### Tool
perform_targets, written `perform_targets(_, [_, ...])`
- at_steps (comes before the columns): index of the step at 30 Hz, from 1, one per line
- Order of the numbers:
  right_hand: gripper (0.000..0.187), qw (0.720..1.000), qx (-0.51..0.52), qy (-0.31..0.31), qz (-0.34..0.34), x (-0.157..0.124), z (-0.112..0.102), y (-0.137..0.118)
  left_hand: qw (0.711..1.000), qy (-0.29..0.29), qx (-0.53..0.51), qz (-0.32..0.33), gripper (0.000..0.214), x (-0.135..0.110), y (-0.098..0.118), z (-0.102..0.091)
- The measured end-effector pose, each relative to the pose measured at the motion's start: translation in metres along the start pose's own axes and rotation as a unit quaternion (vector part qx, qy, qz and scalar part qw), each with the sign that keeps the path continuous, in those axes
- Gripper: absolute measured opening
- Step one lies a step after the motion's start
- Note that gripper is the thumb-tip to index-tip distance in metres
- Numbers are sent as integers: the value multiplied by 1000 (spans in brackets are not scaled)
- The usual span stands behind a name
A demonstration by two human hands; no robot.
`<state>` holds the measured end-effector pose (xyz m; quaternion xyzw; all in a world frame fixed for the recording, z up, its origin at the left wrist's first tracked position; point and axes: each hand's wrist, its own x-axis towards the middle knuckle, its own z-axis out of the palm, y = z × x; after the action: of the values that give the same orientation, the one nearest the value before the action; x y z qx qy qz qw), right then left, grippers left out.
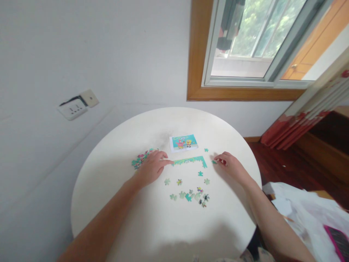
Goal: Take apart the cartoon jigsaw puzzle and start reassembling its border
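Observation:
My left hand (153,164) is open, its index finger stretched out to the left end of a joined strip of jigsaw pieces (188,160). The strip is teal and green and bends down at its right end. Partly under that hand lies a heap of mixed puzzle pieces (140,158). To the right of the strip, my right hand (230,165) pinches a small teal puzzle piece (214,162) at the fingertips, close to the tabletop. Behind the strip lies a picture card (184,142) with a pink and a yellow cartoon figure.
Several loose pieces lie in front of the strip, among them a teal puzzle piece (188,197). Another single piece (206,150) sits right of the card. All rest on a round white table (109,196) against the wall. White plastic bags (305,211) are at the right.

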<state>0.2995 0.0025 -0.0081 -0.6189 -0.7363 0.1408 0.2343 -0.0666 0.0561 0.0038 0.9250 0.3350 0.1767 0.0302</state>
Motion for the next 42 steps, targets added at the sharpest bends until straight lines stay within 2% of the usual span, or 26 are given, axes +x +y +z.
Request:
perform_targets(4, [22,1000,7,-1,-5,-1,-1,-3,1000,6,13,-17,47,3,5,1])
perform_targets(20, [22,1000,22,1,-18,-1,-5,-11,998,-12,65,-11,40,26,30,1])
perform_targets(28, [22,999,32,0,-13,-2,-8,-14,996,-46,79,5,37,38,36,-1])
perform_targets(42, [21,999,46,8,-14,-3,-7,-13,995,-51,81,20,43,54,42,3])
